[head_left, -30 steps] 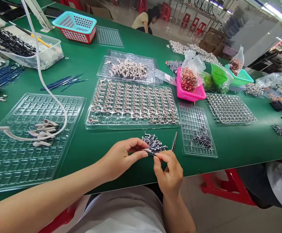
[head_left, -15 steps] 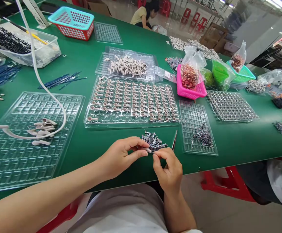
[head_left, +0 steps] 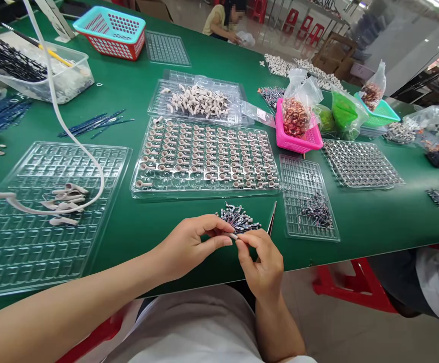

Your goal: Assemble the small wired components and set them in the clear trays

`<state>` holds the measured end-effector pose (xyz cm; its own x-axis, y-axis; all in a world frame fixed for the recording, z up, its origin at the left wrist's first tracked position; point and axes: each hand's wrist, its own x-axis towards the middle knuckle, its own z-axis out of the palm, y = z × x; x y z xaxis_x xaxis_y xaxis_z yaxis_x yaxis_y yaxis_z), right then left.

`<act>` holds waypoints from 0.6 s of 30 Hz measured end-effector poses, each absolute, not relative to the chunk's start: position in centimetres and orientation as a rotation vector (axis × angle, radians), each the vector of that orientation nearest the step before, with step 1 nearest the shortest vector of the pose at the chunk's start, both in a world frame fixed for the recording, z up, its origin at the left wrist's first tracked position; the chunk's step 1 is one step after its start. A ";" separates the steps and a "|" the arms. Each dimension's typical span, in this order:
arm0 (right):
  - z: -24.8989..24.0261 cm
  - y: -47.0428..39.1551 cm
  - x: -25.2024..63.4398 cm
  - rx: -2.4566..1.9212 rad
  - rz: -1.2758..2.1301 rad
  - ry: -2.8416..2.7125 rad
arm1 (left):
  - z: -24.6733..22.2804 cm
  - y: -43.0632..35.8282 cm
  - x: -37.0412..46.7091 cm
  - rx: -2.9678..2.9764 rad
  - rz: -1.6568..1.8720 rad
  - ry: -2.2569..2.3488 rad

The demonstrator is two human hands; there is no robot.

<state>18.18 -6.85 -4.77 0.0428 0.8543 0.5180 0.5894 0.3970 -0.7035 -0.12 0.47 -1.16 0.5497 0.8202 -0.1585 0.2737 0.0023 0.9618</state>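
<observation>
Between thumb and fingers of my left hand is a small white earbud shell, its stem pointing right. The fingertips of my right hand pinch at the stem's open end, closed on a thin dark piece mostly hidden by the fingers. Just behind the hands lies a pile of small dark circuit strips. Tweezers rest on the table to the right of that pile. Beyond them, a clear tray carries rows of white earbud shells.
Loose white shells are heaped on a rear tray. Another clear tray at left holds several shells, crossed by a white cable. On the right are a tray of dark strips and a pink basket. A person is across the table.
The right fingertips have come slightly closer to the left ones, and less of the thin dark piece shows at the stem's end. Both hands stay nearly in place.
</observation>
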 end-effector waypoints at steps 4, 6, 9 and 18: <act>-4.8 -7.0 18.3 -1.251 0.335 -1.662 | -1.0 0.4 0.1 1.547 0.548 0.950; -4.7 -7.0 18.4 -1.227 0.358 -1.651 | -1.0 0.3 0.2 1.544 0.538 0.941; -4.5 -7.1 18.5 -1.202 0.430 -1.616 | -1.0 0.3 0.2 1.533 0.551 0.933; -4.6 -7.3 18.5 -1.233 0.507 -1.534 | -1.1 0.1 0.0 1.575 0.631 0.909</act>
